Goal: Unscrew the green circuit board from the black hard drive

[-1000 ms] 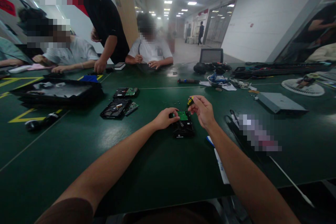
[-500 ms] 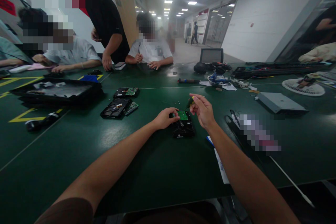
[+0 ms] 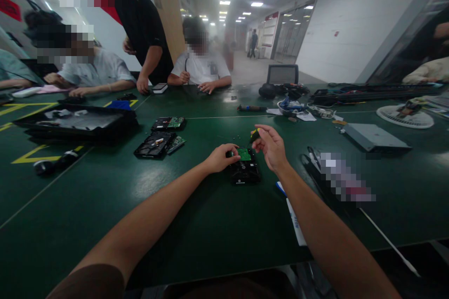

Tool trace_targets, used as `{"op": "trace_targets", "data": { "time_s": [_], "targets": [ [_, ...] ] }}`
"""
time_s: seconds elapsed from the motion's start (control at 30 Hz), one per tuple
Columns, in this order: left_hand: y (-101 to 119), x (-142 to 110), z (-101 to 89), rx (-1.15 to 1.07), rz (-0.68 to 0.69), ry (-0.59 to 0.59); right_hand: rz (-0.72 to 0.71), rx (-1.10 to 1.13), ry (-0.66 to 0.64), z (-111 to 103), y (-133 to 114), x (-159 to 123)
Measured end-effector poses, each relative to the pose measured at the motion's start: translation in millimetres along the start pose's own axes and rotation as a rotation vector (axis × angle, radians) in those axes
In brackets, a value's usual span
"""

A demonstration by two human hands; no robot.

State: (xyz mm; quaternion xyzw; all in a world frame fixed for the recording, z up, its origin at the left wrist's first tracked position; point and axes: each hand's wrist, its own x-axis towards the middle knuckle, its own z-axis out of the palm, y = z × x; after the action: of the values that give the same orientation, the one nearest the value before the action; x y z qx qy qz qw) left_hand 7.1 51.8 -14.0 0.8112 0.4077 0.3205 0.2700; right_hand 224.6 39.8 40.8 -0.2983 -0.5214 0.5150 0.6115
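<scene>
A black hard drive (image 3: 244,172) with a green circuit board (image 3: 244,154) lies on the table in front of me. My left hand (image 3: 223,158) grips its left edge, thumb and fingertips closed on it. Above the drive's right far corner, my right hand (image 3: 271,147) pinches a small screwdriver (image 3: 255,136) by its dark handle with a yellow end. The handle leans, and its thin shaft points down toward the board; whether the tip touches a screw is too small to tell. A few tiny screws (image 3: 237,137) lie just beyond the drive.
Two more hard drives (image 3: 154,144) (image 3: 168,123) and a loose circuit board (image 3: 176,145) lie to the left. Farther left is a black tray (image 3: 77,124). A grey metal box (image 3: 375,137) and a blue-and-white packet (image 3: 295,222) are on the right. Co-workers sit and stand across the table.
The screwdriver's handle has tilted and shows more below my right fingers, which have shifted slightly. My left hand and the hard drive stay put. A person in the far corridor has moved.
</scene>
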Motion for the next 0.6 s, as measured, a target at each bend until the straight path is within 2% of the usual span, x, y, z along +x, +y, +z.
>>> {"op": "trace_targets", "data": {
  "time_s": [0.6],
  "targets": [
    [2.0, 0.1, -0.2, -0.003, 0.015, 0.004, 0.007, -0.028, 0.006, -0.7, 0.9, 0.2]
  ]
}}
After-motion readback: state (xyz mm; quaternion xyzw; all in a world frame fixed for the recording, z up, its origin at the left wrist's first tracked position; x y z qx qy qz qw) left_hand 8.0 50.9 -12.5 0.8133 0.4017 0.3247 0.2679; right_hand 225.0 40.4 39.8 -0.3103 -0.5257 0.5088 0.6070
